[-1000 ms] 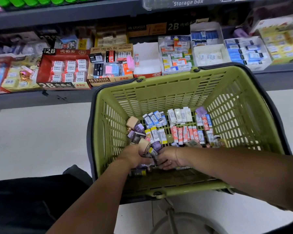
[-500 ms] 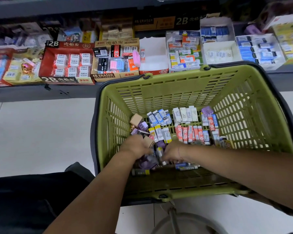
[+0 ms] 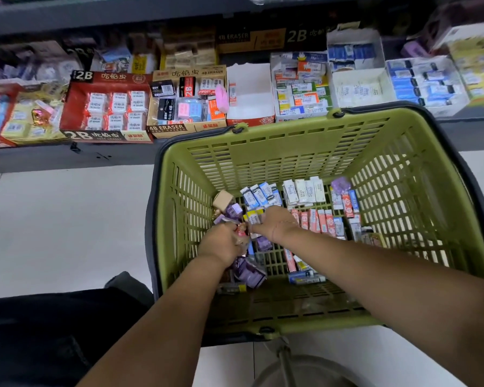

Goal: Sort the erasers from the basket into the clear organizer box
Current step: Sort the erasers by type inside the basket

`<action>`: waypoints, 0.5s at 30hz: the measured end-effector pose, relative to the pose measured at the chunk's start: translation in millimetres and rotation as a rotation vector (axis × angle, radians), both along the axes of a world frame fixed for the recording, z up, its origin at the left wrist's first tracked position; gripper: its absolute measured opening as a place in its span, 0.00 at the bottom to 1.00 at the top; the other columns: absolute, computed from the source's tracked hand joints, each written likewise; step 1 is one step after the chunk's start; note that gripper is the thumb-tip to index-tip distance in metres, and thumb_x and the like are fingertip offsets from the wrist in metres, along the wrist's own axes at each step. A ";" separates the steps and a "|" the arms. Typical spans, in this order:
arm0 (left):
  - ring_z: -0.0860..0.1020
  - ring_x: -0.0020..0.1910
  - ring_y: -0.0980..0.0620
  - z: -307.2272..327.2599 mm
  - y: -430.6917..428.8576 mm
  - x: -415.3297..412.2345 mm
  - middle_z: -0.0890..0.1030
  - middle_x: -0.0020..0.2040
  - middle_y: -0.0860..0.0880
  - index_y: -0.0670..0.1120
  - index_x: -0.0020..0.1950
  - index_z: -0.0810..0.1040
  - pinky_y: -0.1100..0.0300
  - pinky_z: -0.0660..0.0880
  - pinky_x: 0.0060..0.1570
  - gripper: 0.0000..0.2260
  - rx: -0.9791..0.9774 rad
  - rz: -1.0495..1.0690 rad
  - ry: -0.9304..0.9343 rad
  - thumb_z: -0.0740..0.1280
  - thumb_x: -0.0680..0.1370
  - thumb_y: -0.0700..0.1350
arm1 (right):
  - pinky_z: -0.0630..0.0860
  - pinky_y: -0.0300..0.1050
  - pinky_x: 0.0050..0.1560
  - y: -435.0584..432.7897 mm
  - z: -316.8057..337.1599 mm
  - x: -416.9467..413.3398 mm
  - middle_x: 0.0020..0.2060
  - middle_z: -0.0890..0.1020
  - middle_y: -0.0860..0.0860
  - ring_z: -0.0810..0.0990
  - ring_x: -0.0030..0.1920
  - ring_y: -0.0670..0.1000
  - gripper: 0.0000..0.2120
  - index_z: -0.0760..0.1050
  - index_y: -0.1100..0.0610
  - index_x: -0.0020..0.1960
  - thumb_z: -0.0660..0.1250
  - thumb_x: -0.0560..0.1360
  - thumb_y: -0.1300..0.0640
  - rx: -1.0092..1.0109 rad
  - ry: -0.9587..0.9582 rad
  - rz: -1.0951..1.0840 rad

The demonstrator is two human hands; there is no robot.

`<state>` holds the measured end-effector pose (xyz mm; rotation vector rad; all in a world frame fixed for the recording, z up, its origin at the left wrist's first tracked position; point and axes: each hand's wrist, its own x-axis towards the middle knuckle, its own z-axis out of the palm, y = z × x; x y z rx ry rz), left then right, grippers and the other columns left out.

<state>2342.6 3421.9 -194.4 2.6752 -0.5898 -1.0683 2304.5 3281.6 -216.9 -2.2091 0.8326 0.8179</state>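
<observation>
A green plastic basket [image 3: 277, 152] stands on the floor with several packaged erasers on its bottom: blue-and-white ones [image 3: 259, 194], white ones [image 3: 302, 191], red ones [image 3: 316, 220] and purple ones [image 3: 249, 272]. Both my hands are down inside it. My left hand [image 3: 221, 243] is curled round a small bunch of erasers at the left of the pile. My right hand [image 3: 274, 223] pinches a yellow-and-white eraser [image 3: 253, 217] just beside the left hand. No clear organizer box shows in this view.
A low shelf [image 3: 67, 160] behind the basket carries open display boxes of erasers, among them a red 2B box [image 3: 106, 107] and a brown 4B box [image 3: 187, 107]. Pale floor tiles lie to the left. A dark trouser leg fills the lower left.
Both hands have moved a little further up into the pile. The right hand has shifted from the purple erasers to the yellow-and-white one. The view has dipped slightly.
</observation>
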 end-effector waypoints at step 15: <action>0.76 0.61 0.45 27.3 -8.5 6.9 0.61 0.71 0.40 0.40 0.69 0.67 0.55 0.75 0.54 0.19 0.367 -0.077 -0.216 0.61 0.79 0.34 | 0.76 0.44 0.52 -38.7 20.4 -40.8 0.61 0.77 0.57 0.78 0.54 0.52 0.13 0.77 0.61 0.61 0.66 0.77 0.60 0.351 0.195 0.285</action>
